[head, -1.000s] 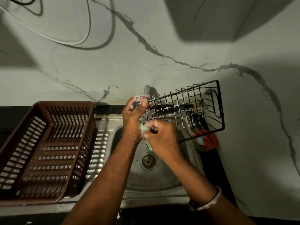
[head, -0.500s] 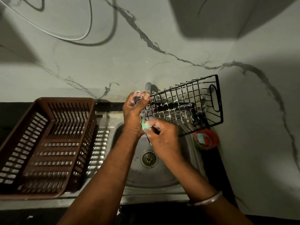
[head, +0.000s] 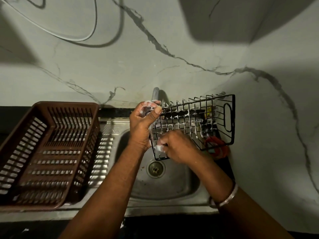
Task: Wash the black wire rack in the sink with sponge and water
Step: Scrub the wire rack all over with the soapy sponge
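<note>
Gripping the black wire rack (head: 198,118) by its upper corner, the left hand (head: 144,125) held it tilted above the steel sink (head: 172,187); the right hand (head: 177,146) curled round a sudsy, mostly hidden sponge (head: 159,148) at its lower corner. Short strokes along each wire seemed best.

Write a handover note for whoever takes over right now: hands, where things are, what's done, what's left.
The left hand grips the black wire rack at its upper left corner and holds it tilted over the sink.
The right hand has its fingers curled round a foamy lump, likely the sponge, against the rack's lower left edge.
Done: foam shows on the left and middle wires.
Left: scrub the handle end, then rinse. No water visibly runs from the tap.
The brown plastic basket sits on the drainboard, left of the sink.
</note>
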`<state>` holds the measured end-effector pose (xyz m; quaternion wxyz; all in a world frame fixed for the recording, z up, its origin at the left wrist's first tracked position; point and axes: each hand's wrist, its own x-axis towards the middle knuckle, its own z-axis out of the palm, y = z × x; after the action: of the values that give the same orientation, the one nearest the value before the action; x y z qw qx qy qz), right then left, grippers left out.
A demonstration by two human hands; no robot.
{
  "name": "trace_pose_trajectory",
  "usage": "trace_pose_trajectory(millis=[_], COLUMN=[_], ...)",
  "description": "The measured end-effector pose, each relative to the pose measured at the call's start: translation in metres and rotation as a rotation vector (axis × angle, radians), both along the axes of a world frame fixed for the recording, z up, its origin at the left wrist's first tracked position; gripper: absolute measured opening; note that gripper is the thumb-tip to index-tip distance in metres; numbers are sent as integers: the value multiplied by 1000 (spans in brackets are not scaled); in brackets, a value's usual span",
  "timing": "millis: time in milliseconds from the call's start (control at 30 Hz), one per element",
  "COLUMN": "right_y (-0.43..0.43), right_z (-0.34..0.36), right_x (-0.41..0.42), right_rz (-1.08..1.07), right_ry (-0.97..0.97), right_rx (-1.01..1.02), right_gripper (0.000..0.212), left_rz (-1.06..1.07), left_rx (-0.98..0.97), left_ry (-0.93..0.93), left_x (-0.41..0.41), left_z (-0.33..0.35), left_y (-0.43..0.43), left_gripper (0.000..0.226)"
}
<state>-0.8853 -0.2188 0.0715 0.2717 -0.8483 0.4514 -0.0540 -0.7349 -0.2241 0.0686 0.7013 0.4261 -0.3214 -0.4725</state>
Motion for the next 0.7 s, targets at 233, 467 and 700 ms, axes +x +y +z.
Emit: trace_pose_trajectory(millis=[233,467,700], right_y=[-1,-7,-11], right_z=[-3,-4,8], right_x=[2,3,-14], right_rz=[59,-19,48], right_ry=[35,-96,-193], right_rx=[-68,-33,238], right_gripper=[5,13,20], left_rz=[-19,-32,-19], left_rx=[-8,-1,9], left_ry=[-16,-43,-115], left_x=[-1,4,10], left_z=[6,2,0], left_y=[1,1,1], left_gripper=[28,34,28])
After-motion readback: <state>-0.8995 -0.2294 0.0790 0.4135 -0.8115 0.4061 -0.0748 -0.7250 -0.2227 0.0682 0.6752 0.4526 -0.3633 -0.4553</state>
